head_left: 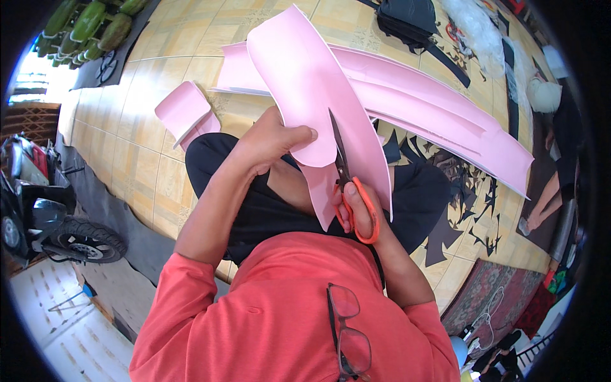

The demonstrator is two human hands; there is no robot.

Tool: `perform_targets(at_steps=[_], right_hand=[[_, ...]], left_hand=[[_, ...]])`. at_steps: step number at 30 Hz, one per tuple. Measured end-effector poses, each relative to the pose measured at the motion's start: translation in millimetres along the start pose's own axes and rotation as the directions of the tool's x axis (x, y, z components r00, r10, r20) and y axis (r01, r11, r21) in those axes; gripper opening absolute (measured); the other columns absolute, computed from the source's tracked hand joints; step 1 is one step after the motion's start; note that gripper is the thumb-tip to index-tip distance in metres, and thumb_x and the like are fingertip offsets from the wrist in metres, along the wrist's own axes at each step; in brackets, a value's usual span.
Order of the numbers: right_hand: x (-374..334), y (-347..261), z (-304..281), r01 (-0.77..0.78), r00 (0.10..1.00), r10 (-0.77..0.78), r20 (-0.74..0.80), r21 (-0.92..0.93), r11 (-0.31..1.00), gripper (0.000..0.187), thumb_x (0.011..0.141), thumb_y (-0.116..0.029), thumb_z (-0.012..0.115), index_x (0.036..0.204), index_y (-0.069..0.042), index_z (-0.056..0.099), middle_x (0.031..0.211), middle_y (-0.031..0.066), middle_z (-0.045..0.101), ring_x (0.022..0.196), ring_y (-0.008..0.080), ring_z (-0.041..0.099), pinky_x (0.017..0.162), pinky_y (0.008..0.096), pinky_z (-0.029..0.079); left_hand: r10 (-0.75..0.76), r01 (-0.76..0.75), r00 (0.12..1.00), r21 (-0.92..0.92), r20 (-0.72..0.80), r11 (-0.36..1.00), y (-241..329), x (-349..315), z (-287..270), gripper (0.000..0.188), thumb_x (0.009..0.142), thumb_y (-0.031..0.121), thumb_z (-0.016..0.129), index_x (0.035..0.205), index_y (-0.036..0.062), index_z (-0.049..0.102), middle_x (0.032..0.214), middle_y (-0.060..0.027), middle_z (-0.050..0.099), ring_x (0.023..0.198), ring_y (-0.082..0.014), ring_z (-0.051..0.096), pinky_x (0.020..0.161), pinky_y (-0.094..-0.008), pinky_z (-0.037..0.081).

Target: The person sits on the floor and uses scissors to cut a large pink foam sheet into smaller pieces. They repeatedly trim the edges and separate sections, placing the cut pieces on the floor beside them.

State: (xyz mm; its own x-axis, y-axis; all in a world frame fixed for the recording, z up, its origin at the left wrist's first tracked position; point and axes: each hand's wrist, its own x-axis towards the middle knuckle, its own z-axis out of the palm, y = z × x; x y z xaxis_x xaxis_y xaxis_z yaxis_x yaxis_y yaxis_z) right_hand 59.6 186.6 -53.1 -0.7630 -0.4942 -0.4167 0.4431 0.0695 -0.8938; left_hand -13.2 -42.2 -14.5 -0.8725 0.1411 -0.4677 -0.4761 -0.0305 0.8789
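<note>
A long, curved pink sheet (305, 70) is held up over my lap. My left hand (273, 140) grips its left edge, thumb on top and fingers hidden beneath. In my right hand (359, 210) is a pair of scissors (342, 156) with orange handles, fingers through the loops. The dark blades lie along a slit in the sheet, and a rounded flap stands apart to the left of the cut. Whether the blades are fully closed is hard to make out.
Long pink strips (433, 108) lie on the tiled floor ahead, and a folded pink piece (184, 111) sits to the left. Dark scraps (471, 184) litter the right side. A black bag (407, 22) lies farther off. A motorbike (70, 235) stands at left; another person's leg (544, 197) shows at right.
</note>
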Motion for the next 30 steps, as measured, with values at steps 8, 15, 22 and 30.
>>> perform_targets(at_steps=[8, 15, 22, 30], right_hand=[[2.8, 4.8, -3.4, 0.091, 0.994, -0.096, -0.058, -0.082, 0.992, 0.049, 0.098, -0.045, 0.043, 0.084, 0.000, 0.057, 0.057, 0.0022, 0.047, 0.044, 0.0100, 0.047, 0.042, 0.0258, 0.039], [-6.5, 6.0, -9.8, 0.028, 0.998, -0.036, -0.050, -0.142, 0.989, 0.042, 0.097, -0.040, 0.049, 0.077, -0.004, 0.053, 0.056, 0.0000, 0.047, 0.041, 0.0090, 0.046, 0.038, 0.0251, 0.037], [-6.3, 5.4, -14.5, 0.022, 0.999, -0.026, -0.026, -0.161, 0.987, 0.039, 0.098, -0.036, 0.049, 0.078, -0.003, 0.054, 0.057, 0.0007, 0.049, 0.043, 0.0082, 0.047, 0.039, 0.0246, 0.038], [2.4, 19.3, -7.9, 0.153, 0.984, -0.165, -0.062, -0.155, 0.976, 0.038, 0.098, -0.035, 0.048, 0.081, -0.002, 0.055, 0.058, 0.0008, 0.049, 0.045, 0.0079, 0.048, 0.041, 0.0242, 0.038]], left_hand=[[-0.034, 0.028, 0.998, 0.128, 0.046, 0.991, 1.5, -2.0, 6.7, 0.046, 0.077, 0.008, 0.068, 0.117, -0.0089, 0.054, 0.104, -0.0126, 0.064, 0.091, -0.0182, 0.062, 0.082, -0.0302, 0.050], [-0.020, 0.011, 0.991, 0.068, 0.132, 0.998, 0.4, -3.0, 3.6, 0.045, 0.079, 0.009, 0.068, 0.118, -0.0092, 0.054, 0.103, -0.0127, 0.064, 0.090, -0.0189, 0.064, 0.081, -0.0302, 0.051], [0.075, -0.087, 0.991, -0.115, -0.108, 0.990, -4.6, 13.3, -0.1, 0.041, 0.088, 0.015, 0.065, 0.118, -0.0107, 0.054, 0.100, -0.0138, 0.066, 0.085, -0.0190, 0.067, 0.075, -0.0317, 0.054], [0.087, -0.094, 0.993, -0.099, -0.076, 0.991, -5.4, 4.2, 15.2, 0.038, 0.089, 0.016, 0.063, 0.114, -0.0111, 0.056, 0.097, -0.0146, 0.067, 0.083, -0.0183, 0.067, 0.073, -0.0311, 0.055]])
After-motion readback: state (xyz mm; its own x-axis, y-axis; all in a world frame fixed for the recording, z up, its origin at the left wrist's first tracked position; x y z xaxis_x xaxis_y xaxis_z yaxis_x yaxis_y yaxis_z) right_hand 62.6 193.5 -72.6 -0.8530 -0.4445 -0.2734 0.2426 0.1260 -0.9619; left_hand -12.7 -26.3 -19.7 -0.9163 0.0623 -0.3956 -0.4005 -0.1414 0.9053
